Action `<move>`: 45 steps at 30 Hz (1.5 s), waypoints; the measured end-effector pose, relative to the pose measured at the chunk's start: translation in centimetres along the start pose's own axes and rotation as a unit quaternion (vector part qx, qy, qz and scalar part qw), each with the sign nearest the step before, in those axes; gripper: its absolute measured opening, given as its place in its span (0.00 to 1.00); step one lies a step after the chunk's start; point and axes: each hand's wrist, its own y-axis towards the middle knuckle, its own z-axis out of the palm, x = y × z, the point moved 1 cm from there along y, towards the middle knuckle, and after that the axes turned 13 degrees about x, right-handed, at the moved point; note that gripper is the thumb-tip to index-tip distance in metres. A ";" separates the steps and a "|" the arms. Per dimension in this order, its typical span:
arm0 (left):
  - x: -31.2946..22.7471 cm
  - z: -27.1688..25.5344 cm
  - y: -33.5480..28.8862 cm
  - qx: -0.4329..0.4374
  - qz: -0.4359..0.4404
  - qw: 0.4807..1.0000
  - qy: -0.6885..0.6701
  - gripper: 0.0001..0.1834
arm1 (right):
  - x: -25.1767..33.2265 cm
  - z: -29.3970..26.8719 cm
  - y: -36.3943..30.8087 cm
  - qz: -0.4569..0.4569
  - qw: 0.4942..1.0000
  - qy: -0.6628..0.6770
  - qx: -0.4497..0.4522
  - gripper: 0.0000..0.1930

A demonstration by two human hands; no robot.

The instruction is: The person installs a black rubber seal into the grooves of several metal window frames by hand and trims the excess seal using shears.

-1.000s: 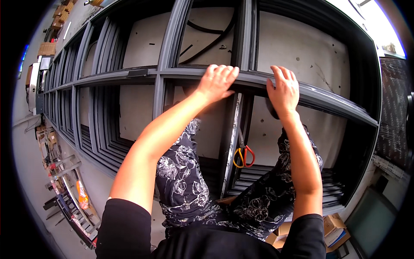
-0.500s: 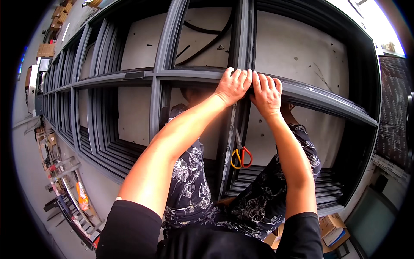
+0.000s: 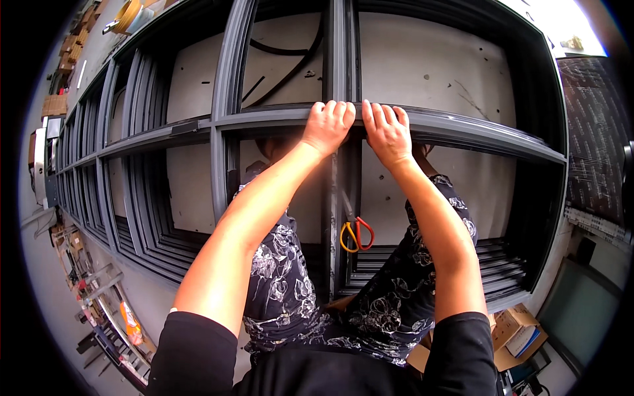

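Note:
Under both hands runs the long grey crossbar of the top window frame (image 3: 264,120), in a stack of dark grey metal frames. My left hand (image 3: 327,127) has its fingers hooked over this bar, just left of where an upright bar meets it. On the right of that joint my right hand (image 3: 388,134) grips the same bar, its fingers side by side over the far edge. A small gap separates the hands. Scissors (image 3: 356,234) with one red and one yellow handle stand nearer me, blades pointing away, against the upright bar. My thumbs are hidden.
My legs stand inside the frame openings. Black strips (image 3: 310,59) lie on the pale floor beyond the crossbar. A yellow bucket (image 3: 125,16) stands at far left, and cardboard boxes (image 3: 515,330) at lower right. Tools and an orange-and-white bag (image 3: 131,323) lie at left.
The view has shifted, so the frames and scissors appear further left. Both hands still grip the crossbar, and the gap between them is slightly wider.

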 end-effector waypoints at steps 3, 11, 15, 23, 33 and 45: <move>-0.2 -0.2 0.4 0.000 0.015 1.000 -0.016 0.24 | -0.4 0.2 -0.4 0.001 1.000 -0.009 0.005 0.22; 0.4 0.0 -0.2 0.041 0.037 0.998 -0.026 0.40 | -2.8 -1.1 -1.3 -0.051 0.996 -0.014 0.077 0.26; 0.5 -0.2 -0.2 0.037 0.050 0.998 -0.026 0.43 | -8.5 -1.0 -5.7 -0.010 0.996 -0.046 0.075 0.29; 0.8 -0.1 0.0 0.067 0.056 0.996 -0.018 0.46 | -9.8 -0.5 -5.6 -0.025 0.996 -0.050 0.063 0.24; -0.3 -0.5 0.0 0.060 0.059 0.996 -0.006 0.45 | -9.1 -1.0 -5.7 -0.012 0.996 -0.005 0.092 0.35; 1.3 -7.3 1.2 0.292 -0.061 0.938 -0.177 0.20 | -5.0 -6.6 -0.9 0.167 0.926 0.060 0.333 0.14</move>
